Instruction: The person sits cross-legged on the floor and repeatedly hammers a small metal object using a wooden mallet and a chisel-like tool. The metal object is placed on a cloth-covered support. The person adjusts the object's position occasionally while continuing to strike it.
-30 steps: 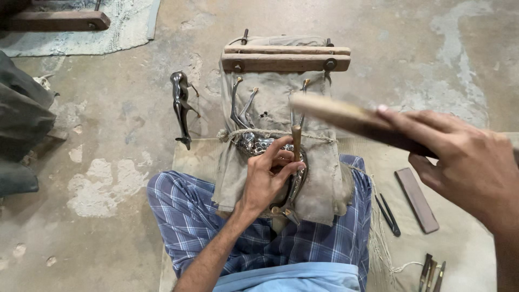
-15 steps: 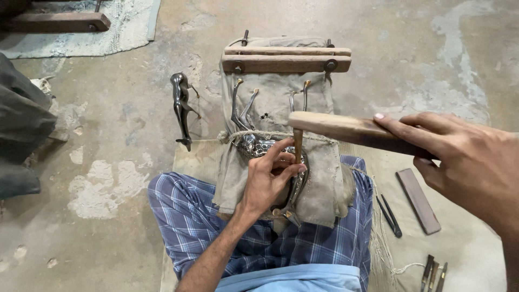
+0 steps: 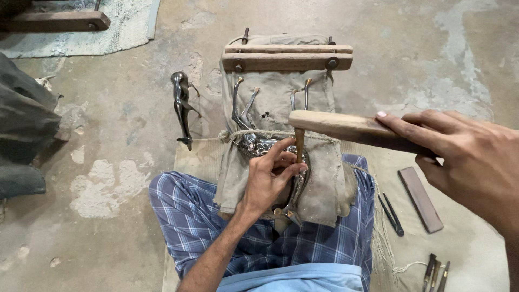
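Two hands share the work: left hand (image 3: 268,181) pinches a chisel (image 3: 299,145) upright on the silvery metal figure (image 3: 259,147); right hand (image 3: 465,157) wraps a wooden mallet (image 3: 346,127) resting on its top.

Floor workshop: bare concrete floor (image 3: 130,162), wooden clamp (image 3: 286,57), chisels (image 3: 436,274).
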